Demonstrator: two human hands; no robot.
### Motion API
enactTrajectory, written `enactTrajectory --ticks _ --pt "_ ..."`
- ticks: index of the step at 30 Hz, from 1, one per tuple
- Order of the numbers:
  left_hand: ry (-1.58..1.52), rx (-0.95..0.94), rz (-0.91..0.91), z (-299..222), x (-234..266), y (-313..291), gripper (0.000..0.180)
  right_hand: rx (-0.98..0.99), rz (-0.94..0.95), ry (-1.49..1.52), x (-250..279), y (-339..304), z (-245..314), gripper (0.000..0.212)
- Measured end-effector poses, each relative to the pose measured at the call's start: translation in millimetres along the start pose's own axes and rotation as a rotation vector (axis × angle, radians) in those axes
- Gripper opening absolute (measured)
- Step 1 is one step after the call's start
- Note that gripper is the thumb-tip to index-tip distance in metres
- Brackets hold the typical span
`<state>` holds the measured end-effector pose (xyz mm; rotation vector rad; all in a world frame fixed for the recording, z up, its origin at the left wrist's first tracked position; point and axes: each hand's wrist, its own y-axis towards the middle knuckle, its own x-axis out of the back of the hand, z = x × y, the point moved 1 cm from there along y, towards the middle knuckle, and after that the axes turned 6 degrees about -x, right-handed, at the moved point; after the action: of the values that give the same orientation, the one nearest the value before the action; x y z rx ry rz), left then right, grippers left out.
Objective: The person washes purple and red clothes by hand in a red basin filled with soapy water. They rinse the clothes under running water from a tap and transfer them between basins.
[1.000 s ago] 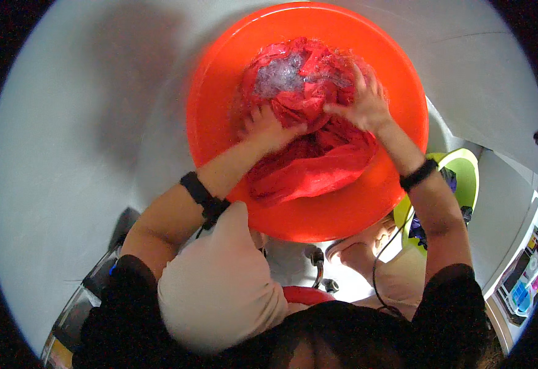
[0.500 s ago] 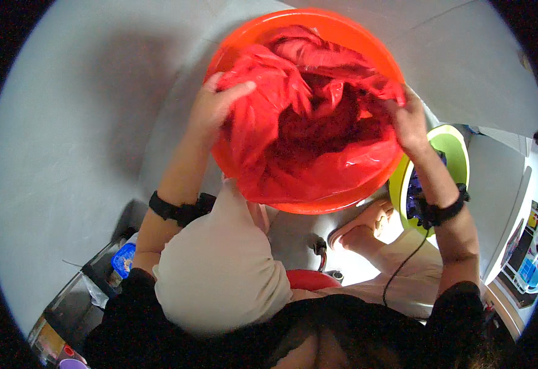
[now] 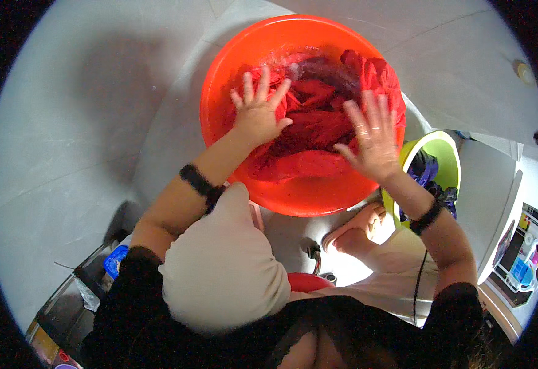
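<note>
A wide orange-red basin stands on the floor before me. Wet red cloth lies heaped in it, dark and soaked in the middle, with water and some suds towards the far side. My left hand is over the left part of the cloth, fingers spread, holding nothing. Over the right part, my right hand is also spread, its fingers wet and shiny. Whether either palm presses on the cloth I cannot tell.
To the right of the basin stands a yellow-green bucket with dark purple cloth in it. A white cabinet is beyond it. Dark shelving sits at lower left. My sandalled foot is close to the basin.
Both hands have let go of the red cloth and moved inward over the basin, fingers now spread. The cloth, held up before, has dropped and lies lower in the basin.
</note>
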<state>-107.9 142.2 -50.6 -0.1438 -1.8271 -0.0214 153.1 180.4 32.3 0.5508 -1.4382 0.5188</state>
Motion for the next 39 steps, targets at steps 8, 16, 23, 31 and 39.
enactTrajectory --ticks 8,16,23,31,39 --pt "0.163 0.038 0.573 5.1 -69.7 43.0 0.096 -0.035 0.696 -0.361 -123.5 42.0 23.6 0.097" --pt "0.151 -0.026 0.563 33.4 -80.8 125.9 0.074 0.014 0.711 -0.469 -190.9 106.2 -10.9 0.089" --pt "-0.018 0.037 0.332 40.9 -77.2 171.0 0.052 -0.111 0.399 0.233 -226.9 150.1 -48.0 0.069" --pt "-1.097 0.261 0.086 96.5 6.9 83.5 0.02 -0.385 0.285 1.02 -136.2 125.6 -58.3 0.057" --pt "0.013 -0.012 0.544 -3.5 -7.5 -24.0 0.081 0.346 0.408 0.188 -90.8 20.8 5.8 0.074"
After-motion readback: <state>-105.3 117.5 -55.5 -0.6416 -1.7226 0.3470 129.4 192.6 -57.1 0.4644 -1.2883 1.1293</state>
